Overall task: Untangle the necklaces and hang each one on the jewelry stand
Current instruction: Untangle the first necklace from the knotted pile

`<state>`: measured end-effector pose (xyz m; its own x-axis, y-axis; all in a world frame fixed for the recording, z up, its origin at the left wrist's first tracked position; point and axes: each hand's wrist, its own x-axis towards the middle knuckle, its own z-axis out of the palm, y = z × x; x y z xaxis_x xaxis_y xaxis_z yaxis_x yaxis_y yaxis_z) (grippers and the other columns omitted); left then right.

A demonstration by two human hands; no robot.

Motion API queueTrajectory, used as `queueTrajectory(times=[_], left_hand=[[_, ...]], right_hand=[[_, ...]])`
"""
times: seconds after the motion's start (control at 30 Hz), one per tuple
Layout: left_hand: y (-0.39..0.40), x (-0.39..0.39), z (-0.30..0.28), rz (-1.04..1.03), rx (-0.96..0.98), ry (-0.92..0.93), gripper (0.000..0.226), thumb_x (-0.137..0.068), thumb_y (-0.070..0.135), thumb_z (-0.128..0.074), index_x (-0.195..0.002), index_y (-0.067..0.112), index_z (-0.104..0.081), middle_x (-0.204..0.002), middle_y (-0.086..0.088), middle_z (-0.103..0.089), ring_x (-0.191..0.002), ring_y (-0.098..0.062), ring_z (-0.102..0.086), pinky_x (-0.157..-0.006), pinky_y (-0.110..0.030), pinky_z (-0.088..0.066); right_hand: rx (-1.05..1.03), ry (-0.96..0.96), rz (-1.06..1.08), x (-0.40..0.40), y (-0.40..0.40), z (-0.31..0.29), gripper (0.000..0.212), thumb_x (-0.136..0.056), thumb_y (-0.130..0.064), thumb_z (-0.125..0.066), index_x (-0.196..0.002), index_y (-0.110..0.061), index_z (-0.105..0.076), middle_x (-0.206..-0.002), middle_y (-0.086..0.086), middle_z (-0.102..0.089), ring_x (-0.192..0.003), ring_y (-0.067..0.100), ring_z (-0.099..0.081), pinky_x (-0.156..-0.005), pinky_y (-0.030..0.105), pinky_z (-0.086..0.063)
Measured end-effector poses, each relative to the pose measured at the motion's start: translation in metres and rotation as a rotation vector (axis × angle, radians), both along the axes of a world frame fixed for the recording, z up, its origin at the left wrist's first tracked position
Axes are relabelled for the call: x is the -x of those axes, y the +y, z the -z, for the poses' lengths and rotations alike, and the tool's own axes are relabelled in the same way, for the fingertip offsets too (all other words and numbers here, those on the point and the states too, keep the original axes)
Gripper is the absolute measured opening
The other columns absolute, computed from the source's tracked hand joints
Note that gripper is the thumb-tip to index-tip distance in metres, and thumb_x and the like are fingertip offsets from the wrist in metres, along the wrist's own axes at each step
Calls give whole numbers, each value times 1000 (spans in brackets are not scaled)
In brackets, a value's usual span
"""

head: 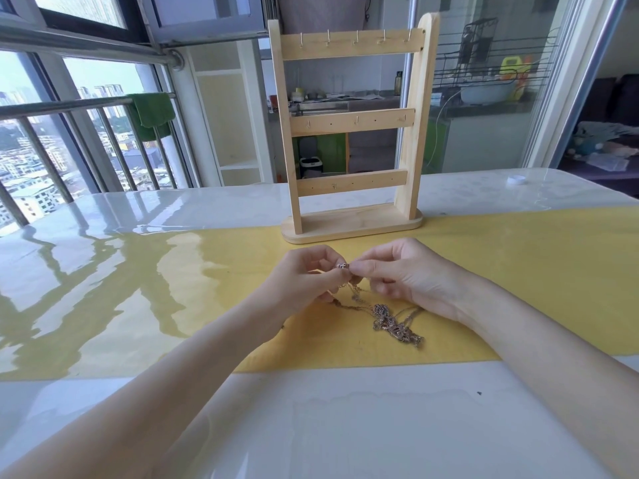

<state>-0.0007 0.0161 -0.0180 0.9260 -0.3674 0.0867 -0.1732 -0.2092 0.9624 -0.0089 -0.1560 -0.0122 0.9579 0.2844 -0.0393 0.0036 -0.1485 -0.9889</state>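
Observation:
A tangle of thin gold-coloured necklaces (394, 323) lies on the yellow cloth just below my hands. Its upper strands rise to my fingers. My left hand (311, 276) and my right hand (397, 273) meet fingertip to fingertip and pinch a small pendant or clasp of a chain (342, 266) between them. The wooden jewelry stand (352, 133) is upright behind my hands, with three cross bars that carry small hooks. No necklace hangs on any hook.
The stand's base (352, 226) sits at the far edge of the yellow cloth (518, 271) on a glossy white table (345, 426). A small white cap (516, 180) lies at the far right. A railing and windows are on the left.

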Motion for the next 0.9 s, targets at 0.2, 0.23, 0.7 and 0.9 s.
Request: queueTrajectory(times=[0.2,0.23,0.7,0.9], left_hand=[[-1,1,-1,7,-16,-6,15,-89,9,-62,-74,12,-59,-64,6,-54,-59,-5,-51,-62,-16,-49],[-1,1,0,15,-28,-8,16,-89,8,-62,-73,12,-59,-62,7,-55,-59,-5,-52,-62,-16,-48],[-1,1,-3,-6,235,263,12,-93,12,-56,-82,10,-59,-74,0,-66,-72,-8,-64,-66,-20,-54],[-2,1,-3,-45,340,300,9,-94,8,-54,-85,8,-54,-86,-7,-68,-79,-14,-69,-64,-21,-55]], right_hand=[[-35,4,1,2,1,-1,8,-84,-10,-66,-86,-2,-66,-60,-2,-56,-53,8,-48,-46,16,-35],[-40,4,2,2,3,-1,7,-86,-8,-63,-83,-3,-65,-61,-1,-56,-54,8,-48,-45,17,-34],[-147,7,7,0,5,1,15,-88,-14,-61,-75,-9,-59,-61,0,-56,-50,9,-47,-46,16,-33],[-195,31,21,-2,3,3,5,-86,-2,-62,-82,-5,-62,-65,4,-61,-54,11,-54,-45,17,-37]])
